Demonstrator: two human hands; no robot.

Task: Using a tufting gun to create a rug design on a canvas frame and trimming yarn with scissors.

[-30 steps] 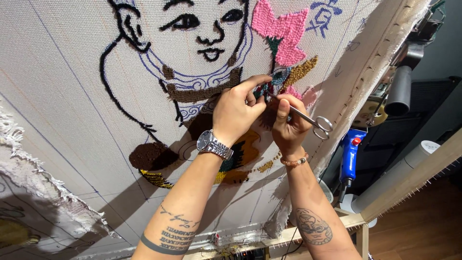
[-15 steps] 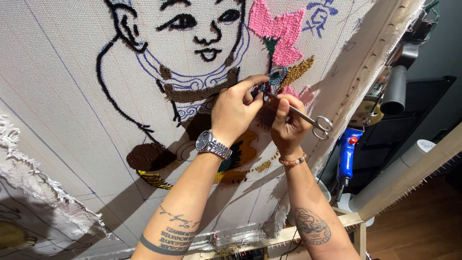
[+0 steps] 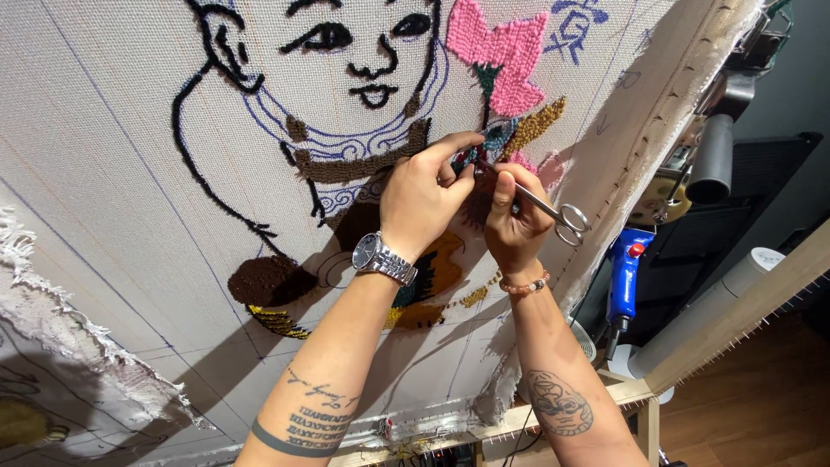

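Nearest, a wooden frame rail [image 3: 519, 419] edges the stretched tufting cloth [image 3: 112, 173]; the left hand [image 3: 424, 195] pinches yarn on it; the right hand [image 3: 514, 220] grips steel scissors [image 3: 553, 210] beside; beyond, a blue tool [image 3: 624, 272], wooden floor [image 3: 761, 406].

I see brown wood floor [image 3: 761, 406] at 4 o'clock, under a dark wall [image 3: 800, 78] at 2 o'clock. A dark shelf unit [image 3: 692, 251] stands at 3 o'clock, with a pale wooden frame beam [image 3: 735, 320] slanting across it.

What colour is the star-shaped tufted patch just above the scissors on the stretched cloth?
Pink: the star-shaped patch shows clearly in the head view, above the scissors.
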